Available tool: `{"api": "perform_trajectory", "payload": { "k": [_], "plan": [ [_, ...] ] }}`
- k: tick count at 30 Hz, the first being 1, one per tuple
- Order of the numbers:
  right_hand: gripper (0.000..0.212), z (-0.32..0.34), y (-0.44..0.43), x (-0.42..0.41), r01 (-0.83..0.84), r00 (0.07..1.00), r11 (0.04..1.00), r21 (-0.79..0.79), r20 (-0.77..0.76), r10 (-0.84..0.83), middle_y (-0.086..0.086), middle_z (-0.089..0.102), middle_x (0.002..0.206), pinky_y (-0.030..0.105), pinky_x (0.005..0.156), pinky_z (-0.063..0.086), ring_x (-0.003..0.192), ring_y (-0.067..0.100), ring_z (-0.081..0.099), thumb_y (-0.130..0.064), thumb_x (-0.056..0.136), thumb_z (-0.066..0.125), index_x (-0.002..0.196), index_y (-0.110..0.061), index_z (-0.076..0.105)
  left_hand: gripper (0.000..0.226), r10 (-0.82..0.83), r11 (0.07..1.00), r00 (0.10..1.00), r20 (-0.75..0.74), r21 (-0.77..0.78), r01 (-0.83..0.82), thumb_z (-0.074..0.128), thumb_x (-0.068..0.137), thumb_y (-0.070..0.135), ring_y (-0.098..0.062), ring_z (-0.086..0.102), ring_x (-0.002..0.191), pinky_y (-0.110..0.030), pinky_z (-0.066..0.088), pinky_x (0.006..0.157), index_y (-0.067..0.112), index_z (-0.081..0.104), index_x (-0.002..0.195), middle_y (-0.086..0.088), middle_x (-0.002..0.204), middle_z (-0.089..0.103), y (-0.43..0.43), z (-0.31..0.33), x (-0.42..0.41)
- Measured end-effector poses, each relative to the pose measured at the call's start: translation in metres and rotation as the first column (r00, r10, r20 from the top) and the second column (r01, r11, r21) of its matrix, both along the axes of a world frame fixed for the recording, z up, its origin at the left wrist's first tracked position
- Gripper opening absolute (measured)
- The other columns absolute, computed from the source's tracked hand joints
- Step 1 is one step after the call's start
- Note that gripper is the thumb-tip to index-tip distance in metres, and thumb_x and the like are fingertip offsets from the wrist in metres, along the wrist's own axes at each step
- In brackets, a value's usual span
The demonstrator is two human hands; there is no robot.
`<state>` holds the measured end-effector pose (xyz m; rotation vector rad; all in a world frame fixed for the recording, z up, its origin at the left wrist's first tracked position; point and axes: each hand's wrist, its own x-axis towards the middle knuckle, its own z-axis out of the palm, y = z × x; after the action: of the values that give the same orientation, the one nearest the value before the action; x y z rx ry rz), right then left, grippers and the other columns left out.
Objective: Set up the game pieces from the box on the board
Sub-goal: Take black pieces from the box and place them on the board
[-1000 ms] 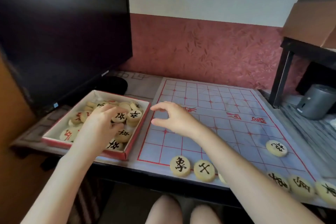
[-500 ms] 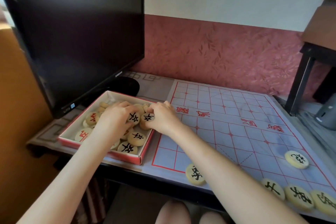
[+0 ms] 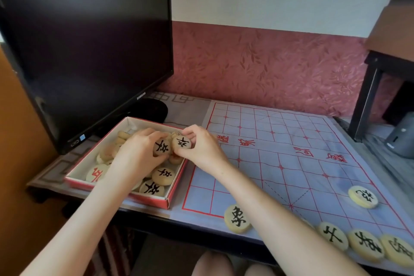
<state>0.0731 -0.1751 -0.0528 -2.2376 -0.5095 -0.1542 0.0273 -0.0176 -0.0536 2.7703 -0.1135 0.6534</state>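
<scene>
A red-edged box [image 3: 116,135] at the left holds several round cream game pieces with black or red characters. My left hand [image 3: 136,152] is over the box and pinches a black-marked piece [image 3: 161,149]. My right hand [image 3: 201,148] is beside it at the box's right edge and pinches another black-marked piece [image 3: 182,143]. The two pieces sit side by side above the box. The pale blue board [image 3: 291,154] with red lines lies to the right. Several black-marked pieces stand along its near edge, among them one [image 3: 237,218] near the left corner and one [image 3: 363,196] further in.
A black monitor [image 3: 85,47] on its stand rises just behind the box. A dark stand [image 3: 367,96] carrying a cardboard box, with a grey device [image 3: 401,139] beside it, sits at the far right. The desk's front edge runs close below the near pieces.
My right hand came from over the board to the box and took hold of a piece. My left hand lifted a piece. The view swung left.
</scene>
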Motion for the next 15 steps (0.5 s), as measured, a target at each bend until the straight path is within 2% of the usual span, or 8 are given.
{"api": "perform_trajectory", "payload": {
  "k": [4, 9, 12, 15],
  "plan": [
    [0.044, 0.015, -0.029, -0.004, 0.010, 1.000, 0.996, 0.085, -0.008, -0.009, -0.009, 0.056, 0.096, 0.035, 0.088, 0.048, 0.100, 0.019, 0.054, -0.036, 0.072, 0.074, 0.111, -0.022, 0.059, 0.041, -0.083, 0.986, 0.993, 0.078, -0.140, 0.094, 0.076, 0.071, 0.022, -0.016, 0.057, 0.087, -0.021, 0.044, 0.069, 0.017, 0.064, 0.110, 0.000, 0.103, 0.064, -0.021, 0.006, -0.004],
    [0.042, 0.021, -0.089, -0.011, 0.044, 0.996, 0.998, -0.037, 0.075, -0.041, -0.003, 0.061, 0.108, 0.036, 0.097, 0.042, 0.104, 0.017, 0.055, -0.033, 0.078, 0.070, 0.116, -0.021, 0.057, 0.036, -0.198, 0.947, 0.977, 0.073, -0.243, 0.210, 0.074, 0.073, 0.028, -0.015, 0.061, 0.083, -0.030, 0.053, 0.075, 0.019, 0.066, 0.106, 0.002, 0.099, 0.064, -0.067, 0.015, 0.000],
    [0.045, 0.025, -0.139, -0.020, 0.087, 0.995, 0.994, -0.073, 0.055, -0.083, -0.005, 0.061, 0.113, 0.021, 0.087, 0.040, 0.103, 0.008, 0.056, -0.035, 0.080, 0.069, 0.121, -0.023, 0.055, 0.036, -0.301, 0.906, 0.953, 0.043, -0.298, 0.300, 0.073, 0.074, 0.028, -0.011, 0.060, 0.082, -0.025, 0.053, 0.076, 0.020, 0.065, 0.108, 0.004, 0.097, 0.061, -0.108, 0.017, 0.004],
    [0.047, 0.027, -0.198, -0.028, 0.166, 0.986, 0.979, -0.117, 0.012, -0.165, -0.009, 0.058, 0.116, 0.016, 0.081, 0.035, 0.104, 0.004, 0.054, -0.035, 0.081, 0.069, 0.124, -0.026, 0.052, 0.034, -0.423, 0.849, 0.906, -0.007, -0.354, 0.393, 0.071, 0.075, 0.029, -0.010, 0.059, 0.090, -0.028, 0.053, 0.081, 0.020, 0.065, 0.108, 0.005, 0.101, 0.063, -0.156, 0.013, 0.011]
  ]
}}
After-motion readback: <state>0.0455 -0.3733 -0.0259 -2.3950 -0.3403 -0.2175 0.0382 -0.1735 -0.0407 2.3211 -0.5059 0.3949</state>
